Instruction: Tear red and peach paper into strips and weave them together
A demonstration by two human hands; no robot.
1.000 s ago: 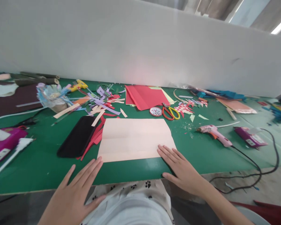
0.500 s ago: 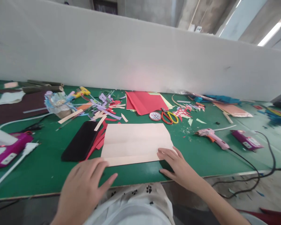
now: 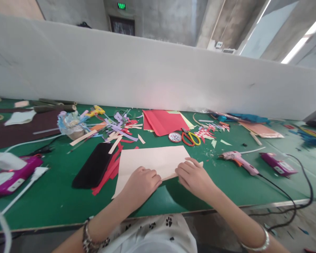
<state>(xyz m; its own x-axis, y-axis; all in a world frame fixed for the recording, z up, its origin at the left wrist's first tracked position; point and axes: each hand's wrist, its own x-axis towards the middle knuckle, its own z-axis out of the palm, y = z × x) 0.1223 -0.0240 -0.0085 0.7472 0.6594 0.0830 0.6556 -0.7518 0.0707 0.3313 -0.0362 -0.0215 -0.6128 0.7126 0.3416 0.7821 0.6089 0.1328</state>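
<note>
A pale peach sheet of paper (image 3: 152, 160) lies on the green table (image 3: 55, 196) in front of me. My left hand (image 3: 142, 184) is curled, its fingers gripping the sheet's near edge. My right hand (image 3: 193, 177) pinches the same edge at its right end and lifts it, so a strip of paper stands up between the two hands. A black phone (image 3: 94, 165) and red paper strips (image 3: 109, 174) lie just left of the sheet.
Scissors with red and yellow handles (image 3: 191, 138), a round tin (image 3: 175, 137) and red paper sheets (image 3: 164, 122) lie behind the sheet. A pink glue gun (image 3: 238, 160) with a black cord lies to the right, a purple device (image 3: 9, 175) to the left. A white partition (image 3: 147, 77) backs the table.
Both hands went from lying flat at the sheet's near corners to gripping its near edge, closer together, and lifting it. The camera tilted up.
</note>
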